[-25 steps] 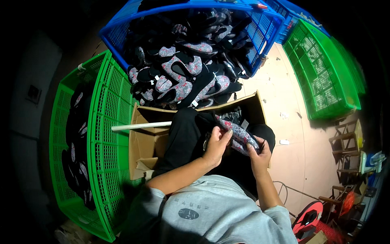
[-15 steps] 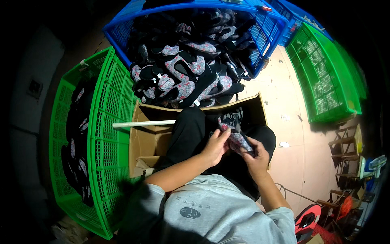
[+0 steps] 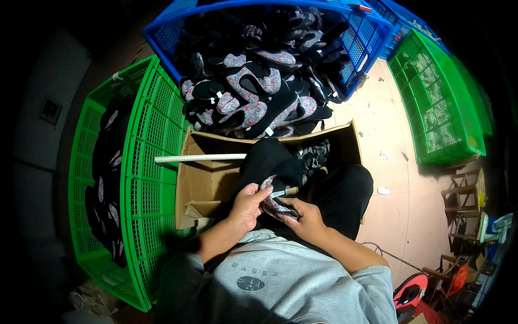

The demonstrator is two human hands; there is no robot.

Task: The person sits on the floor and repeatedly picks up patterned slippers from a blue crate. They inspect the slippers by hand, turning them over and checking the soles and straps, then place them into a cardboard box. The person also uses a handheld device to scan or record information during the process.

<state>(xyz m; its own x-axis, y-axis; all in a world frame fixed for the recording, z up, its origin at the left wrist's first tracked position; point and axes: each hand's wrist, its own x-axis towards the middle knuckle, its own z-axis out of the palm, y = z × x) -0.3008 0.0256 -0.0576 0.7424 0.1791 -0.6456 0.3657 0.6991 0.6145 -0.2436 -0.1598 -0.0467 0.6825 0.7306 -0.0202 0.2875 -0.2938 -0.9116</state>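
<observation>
A grey-and-pink floral cloth shoe (image 3: 273, 206) is held between both hands, low over my lap and close to my shirt. My left hand (image 3: 249, 208) pinches its left edge with the thumb on top. On the right, my right hand (image 3: 303, 217) grips the near side of the shoe. A small white tag (image 3: 278, 193) shows at its opening, and a pale rod end (image 3: 292, 190) lies just beyond. Part of the shoe is covered by my fingers. Ahead, a large heap of similar floral shoes (image 3: 248, 110) with black linings spills from a blue crate (image 3: 361, 51).
A cardboard box (image 3: 186, 178) stands around my legs, crossed by a white bar (image 3: 199, 157), with crumpled black material (image 3: 315, 155) inside. On the left, a green crate (image 3: 156, 183) holds dark shoes. Another green crate (image 3: 431, 102) and wooden stools (image 3: 461, 197) stand right.
Both hands have moved left and closer to my body with the shoe. It is turned so that its opening and white tag now show. The view has shifted slightly.
</observation>
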